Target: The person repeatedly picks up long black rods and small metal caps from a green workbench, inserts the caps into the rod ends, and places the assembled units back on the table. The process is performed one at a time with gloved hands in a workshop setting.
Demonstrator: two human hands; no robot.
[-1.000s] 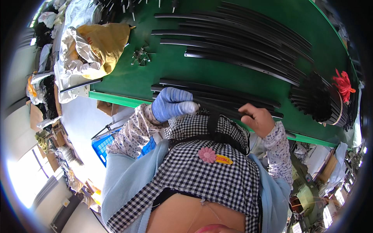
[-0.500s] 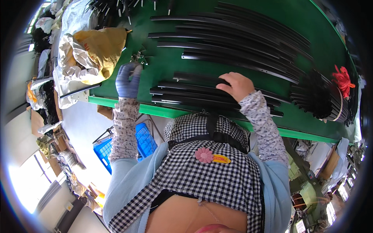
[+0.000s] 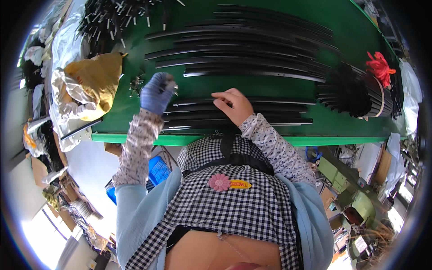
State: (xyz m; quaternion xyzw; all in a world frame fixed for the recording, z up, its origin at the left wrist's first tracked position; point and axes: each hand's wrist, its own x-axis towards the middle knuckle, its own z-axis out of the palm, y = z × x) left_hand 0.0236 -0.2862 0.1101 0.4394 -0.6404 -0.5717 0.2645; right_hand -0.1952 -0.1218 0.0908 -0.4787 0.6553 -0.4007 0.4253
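My left hand [image 3: 156, 95], in a blue-grey knit glove, is raised above the left ends of the near black tubes [image 3: 274, 108]. Its fingers are curled round a small shiny metal piece [image 3: 174, 86], whose exact kind is too small to make out. Beside that hand lies a small pile of thin metal pieces [image 3: 136, 85]. Bare, my right hand [image 3: 235, 107] hovers over or rests on the near row of tubes. Its thumb and forefinger are apart, on either side of the rearmost tube; contact is unclear. The remaining fingers are folded and partly hidden.
More long black tubes [image 3: 252, 53] lie across the green table [image 3: 135, 49]. A yellow and white sack [image 3: 101, 83] stands at left, with black rods with pale tips [image 3: 105, 20] behind. Right, a banded tube bundle [image 3: 366, 96] lies beside a red tuft [image 3: 380, 69]. A blue crate [image 3: 158, 171] stands below.
My left hand has lifted from the metal pile and come right toward the tubes, with a small metal piece in its fingers. My right hand has shifted left along the tubes. The view has shifted.
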